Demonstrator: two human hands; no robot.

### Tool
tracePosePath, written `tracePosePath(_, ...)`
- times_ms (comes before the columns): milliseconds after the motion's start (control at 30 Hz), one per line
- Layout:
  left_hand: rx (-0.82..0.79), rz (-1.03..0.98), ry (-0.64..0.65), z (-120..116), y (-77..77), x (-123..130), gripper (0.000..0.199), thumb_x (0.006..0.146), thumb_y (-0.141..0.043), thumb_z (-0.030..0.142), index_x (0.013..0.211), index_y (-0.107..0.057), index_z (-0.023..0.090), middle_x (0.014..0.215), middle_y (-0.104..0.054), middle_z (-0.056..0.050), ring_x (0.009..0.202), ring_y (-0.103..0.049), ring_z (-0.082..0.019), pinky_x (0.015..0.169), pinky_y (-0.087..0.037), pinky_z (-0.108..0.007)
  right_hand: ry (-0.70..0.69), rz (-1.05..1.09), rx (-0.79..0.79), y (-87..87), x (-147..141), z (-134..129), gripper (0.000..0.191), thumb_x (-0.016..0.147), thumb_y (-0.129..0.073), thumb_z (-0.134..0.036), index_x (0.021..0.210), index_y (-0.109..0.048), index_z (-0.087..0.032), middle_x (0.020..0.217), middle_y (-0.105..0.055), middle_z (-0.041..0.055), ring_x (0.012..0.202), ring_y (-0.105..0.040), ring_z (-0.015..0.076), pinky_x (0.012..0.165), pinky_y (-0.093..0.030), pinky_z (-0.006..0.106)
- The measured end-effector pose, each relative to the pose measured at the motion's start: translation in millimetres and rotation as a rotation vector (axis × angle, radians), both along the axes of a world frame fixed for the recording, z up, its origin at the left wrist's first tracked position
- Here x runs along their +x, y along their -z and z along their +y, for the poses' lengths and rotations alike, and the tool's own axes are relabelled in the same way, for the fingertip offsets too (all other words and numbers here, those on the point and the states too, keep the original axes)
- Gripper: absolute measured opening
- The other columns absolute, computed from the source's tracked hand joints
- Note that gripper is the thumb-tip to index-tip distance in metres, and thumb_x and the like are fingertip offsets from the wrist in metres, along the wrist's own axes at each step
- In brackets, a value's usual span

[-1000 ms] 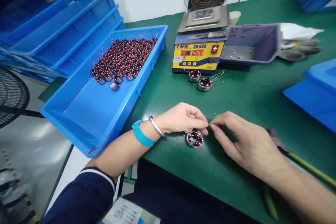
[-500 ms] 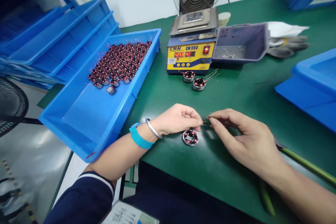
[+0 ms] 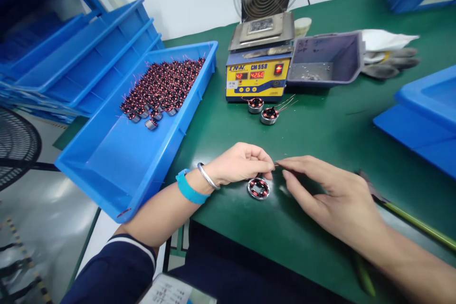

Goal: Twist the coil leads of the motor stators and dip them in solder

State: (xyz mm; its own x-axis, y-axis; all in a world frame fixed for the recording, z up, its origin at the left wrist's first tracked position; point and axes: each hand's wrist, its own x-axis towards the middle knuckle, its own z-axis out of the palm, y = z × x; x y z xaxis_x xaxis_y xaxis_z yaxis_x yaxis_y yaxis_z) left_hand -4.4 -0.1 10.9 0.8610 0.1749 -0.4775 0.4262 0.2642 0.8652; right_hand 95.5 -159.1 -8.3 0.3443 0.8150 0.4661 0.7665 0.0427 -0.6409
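My left hand [image 3: 244, 162] is closed in a pinch on the copper wire leads [image 3: 276, 165] of a wound stator; only a short end shows past the fingertips. Just below these fingers, the stator [image 3: 265, 185], a silvery ring with copper windings, lies on the green bench. Across from it, my right hand [image 3: 337, 202] has thumb and index finger apart, the index tip at the wire end. Under my right hand rest green-handled cutters [image 3: 415, 221], partly hidden. Two more wound stators, a left one [image 3: 255, 110] and a right one [image 3: 270, 120], stand farther back.
A blue tray [image 3: 117, 147] on the left holds many wound stators. At the back stands a yellow-fronted solder pot [image 3: 254, 78] with a fan behind it. Right of it are a dark bin [image 3: 359, 52] and grey gloves [image 3: 386, 66]. Blue trays [image 3: 427, 109] lie at right.
My right thumb has dropped away from the index finger, widening the gap, and the index tip has moved left to the wire end. My left hand keeps its pinch.
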Motion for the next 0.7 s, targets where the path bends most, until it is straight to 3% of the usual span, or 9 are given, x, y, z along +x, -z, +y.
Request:
tracePosePath(200, 0.01, 0.009, 0.024, 0.1, -0.4, 0.2, 0.014, 0.076, -0.067, 0.014, 0.065, -0.058, 0.011, 0.055, -0.061, 0.001, 0.044, -0.043, -0.003, 0.046, -0.03, -0.018, -0.052, -0.048, 0.024, -0.7, 0.6, 2.8, 0.019, 0.093, -0.052, -0.016, 0.095, -0.07, -0.024, 0.098, -0.075, 0.0054, 0.078, -0.072, 0.017, 0.075, -0.059, 0.029)
tracePosePath(467, 0.025, 0.024, 0.058, 0.3, -2.2, 0.8, 0.013, 0.077, -0.061, 0.009, 0.065, -0.058, 0.011, 0.054, -0.059, 0.003, 0.045, -0.045, -0.002, 0.049, -0.034, -0.017, -0.077, -0.113, 0.045, 2.0, 5.5, 1.4, 0.013, 0.094, -0.053, -0.015, 0.093, -0.062, -0.024, 0.078, -0.071, 0.0006, 0.063, -0.067, 0.0135, 0.06, -0.054, 0.024)
tracePosePath(600, 0.013, 0.035, 0.04, -1.7, -3.3, 1.5, 0.016, 0.078, -0.059, 0.004, 0.063, -0.057, 0.011, 0.052, -0.059, 0.004, 0.043, -0.045, -0.002, 0.049, -0.035, -0.016, -0.101, -0.358, 0.095, 3.6, 13.5, 1.6, 0.011, 0.095, -0.055, -0.014, 0.102, -0.061, -0.02, 0.092, -0.072, 0.0069, 0.076, -0.069, 0.0175, 0.068, -0.054, 0.028)
tracePosePath(700, -0.001, 0.04, 0.027, -2.8, -3.3, 1.5, 0.018, 0.078, -0.058, 0.0, 0.063, -0.057, 0.011, 0.052, -0.059, 0.004, 0.044, -0.047, -0.002, 0.05, -0.037, -0.015, -0.134, -0.557, 0.108, 3.1, 19.5, 0.3, 0.011, 0.097, -0.053, -0.014, 0.104, -0.061, -0.017, 0.093, -0.072, 0.0084, 0.073, -0.067, 0.0188, 0.064, -0.051, 0.031)
